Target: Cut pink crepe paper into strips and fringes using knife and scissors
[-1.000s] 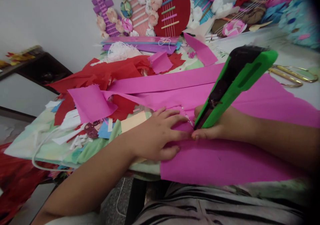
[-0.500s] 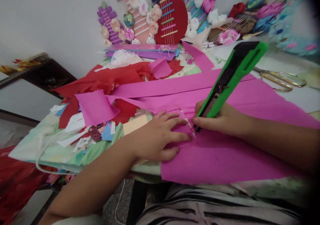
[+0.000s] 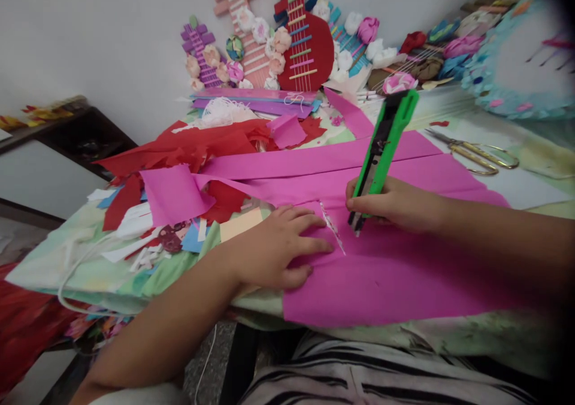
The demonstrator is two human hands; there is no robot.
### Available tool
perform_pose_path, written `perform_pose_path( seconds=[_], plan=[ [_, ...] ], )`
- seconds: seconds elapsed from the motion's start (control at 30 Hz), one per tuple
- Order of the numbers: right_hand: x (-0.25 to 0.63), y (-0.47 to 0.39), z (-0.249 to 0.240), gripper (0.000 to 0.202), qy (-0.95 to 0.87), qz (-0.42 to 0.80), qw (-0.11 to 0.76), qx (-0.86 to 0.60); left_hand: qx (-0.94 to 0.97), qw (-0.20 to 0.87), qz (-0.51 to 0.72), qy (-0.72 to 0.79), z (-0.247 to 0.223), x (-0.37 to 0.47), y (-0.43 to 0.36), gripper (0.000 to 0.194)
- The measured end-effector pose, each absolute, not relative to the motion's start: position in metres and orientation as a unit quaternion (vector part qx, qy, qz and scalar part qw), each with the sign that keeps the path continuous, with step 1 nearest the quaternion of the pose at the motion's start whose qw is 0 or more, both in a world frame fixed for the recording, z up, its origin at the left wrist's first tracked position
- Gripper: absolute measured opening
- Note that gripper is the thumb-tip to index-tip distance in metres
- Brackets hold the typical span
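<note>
A large pink crepe paper sheet (image 3: 381, 285) lies over the front of the table. My left hand (image 3: 278, 246) rests flat on it with the fingers spread. Just right of those fingertips a ragged slit (image 3: 332, 228) runs through the sheet, with pale material showing in it. My right hand (image 3: 390, 204) is closed around a green and black box cutter (image 3: 381, 147), held upright. Its tip points down, right of the slit; whether it touches the paper I cannot tell.
Gold-handled scissors (image 3: 478, 153) lie at the right. Red paper (image 3: 215, 141) and scraps spread across the left. Behind stand decorated paper guitars (image 3: 309, 51) with paper flowers. A white cord (image 3: 67, 294) hangs over the left table edge.
My right hand and the box cutter have lifted slightly away from the slit, and the cutter stands more upright. The view has shifted a little; my left hand stays on the sheet.
</note>
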State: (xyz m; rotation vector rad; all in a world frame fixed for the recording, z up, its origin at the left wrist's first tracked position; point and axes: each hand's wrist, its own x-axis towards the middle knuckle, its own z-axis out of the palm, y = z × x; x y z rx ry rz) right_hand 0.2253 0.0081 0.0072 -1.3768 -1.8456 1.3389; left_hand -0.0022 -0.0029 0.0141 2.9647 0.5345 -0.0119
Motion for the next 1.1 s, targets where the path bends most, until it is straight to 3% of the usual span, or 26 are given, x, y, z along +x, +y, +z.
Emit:
perform_pose_path(
  seconds=[0.17, 0.47, 1.1],
  plan=[
    [0.232, 0.002, 0.017, 0.025, -0.679, 0.420, 0.221, -0.561, 0.982, 0.065, -0.004, 0.179, 0.014, 0.000, -0.007, 0.043],
    [0.212, -0.019, 0.013, 0.028, -0.748, 0.434, 0.216, -0.453, 0.985, 0.045, 0.020, 0.165, 0.005, 0.006, -0.010, 0.046],
    [0.208, -0.022, 0.008, 0.032, -0.782, 0.376, 0.208, -0.452, 0.985, 0.060, 0.004, 0.163, 0.006, 0.004, -0.007, 0.042]
  ],
)
